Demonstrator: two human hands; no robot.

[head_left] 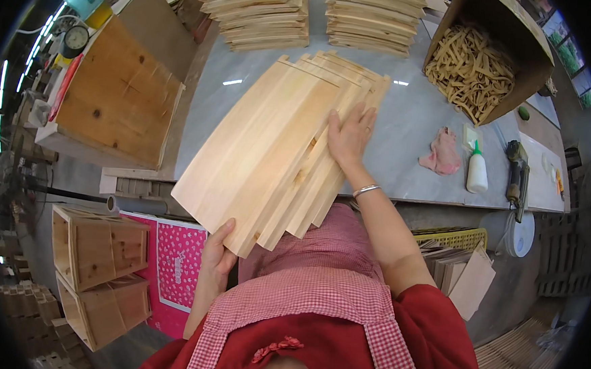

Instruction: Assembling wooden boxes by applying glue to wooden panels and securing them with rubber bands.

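Several light wooden panels (261, 138) lie fanned in a slanted, overlapping stack in front of me. They rest partly on the grey tabletop (219, 105) and stick out past its near edge toward my apron. A narrow grooved strip runs along the far end of each one. My left hand (219, 253) grips the near corner of the top panel, thumb above and the other fingers mostly hidden below. On the right side of the fan, my right hand (351, 137) lies flat with its fingers stretched out over the stepped edges.
Two panel stacks (258, 13) (373, 20) stand at the back. A cardboard box (536, 67) of thin wooden strips sits far right. Nearer are a pink cloth (441, 153), a white glue bottle (477, 172) and a dark hand tool (516, 174). A wooden cabinet (111, 92) stands left, open wooden boxes (105, 254) below.
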